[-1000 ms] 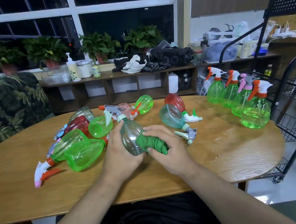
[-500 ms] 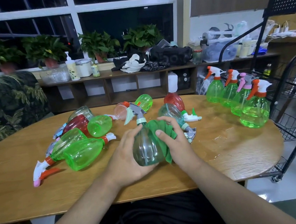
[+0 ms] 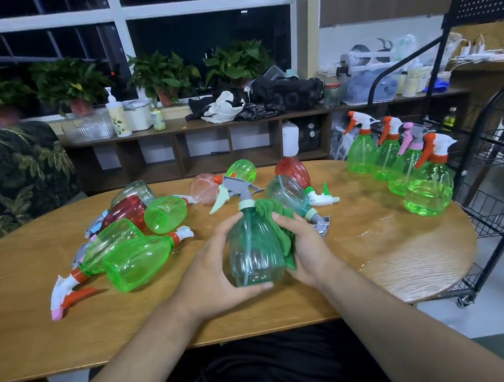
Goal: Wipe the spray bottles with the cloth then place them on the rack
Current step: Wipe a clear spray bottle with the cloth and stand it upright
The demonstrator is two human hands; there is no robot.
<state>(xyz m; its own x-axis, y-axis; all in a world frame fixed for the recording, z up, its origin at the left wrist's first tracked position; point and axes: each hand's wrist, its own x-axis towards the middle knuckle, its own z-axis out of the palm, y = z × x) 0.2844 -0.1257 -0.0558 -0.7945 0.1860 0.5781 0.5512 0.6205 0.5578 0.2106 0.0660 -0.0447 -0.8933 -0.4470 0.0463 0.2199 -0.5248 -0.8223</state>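
Spray bottles (image 3: 136, 259) lie heaped on the left of the wooden surface (image 3: 42, 337). Four green bottles (image 3: 428, 191) stand beside the black wire rack (image 3: 494, 196). At front centre, the left hand (image 3: 213, 275) grips the upright teal spray bottle (image 3: 255, 252). The right hand (image 3: 308, 247) clutches the green cloth (image 3: 273, 212) against its side.

No legible text anywhere. Pump bottle (image 3: 118, 113) on the shelf (image 3: 175, 125) has a printed label, and the can (image 3: 158, 119) beside it has one too; both are too small to read. Spray bottles (image 3: 255, 246) on the table (image 3: 23, 308): no readable markings.
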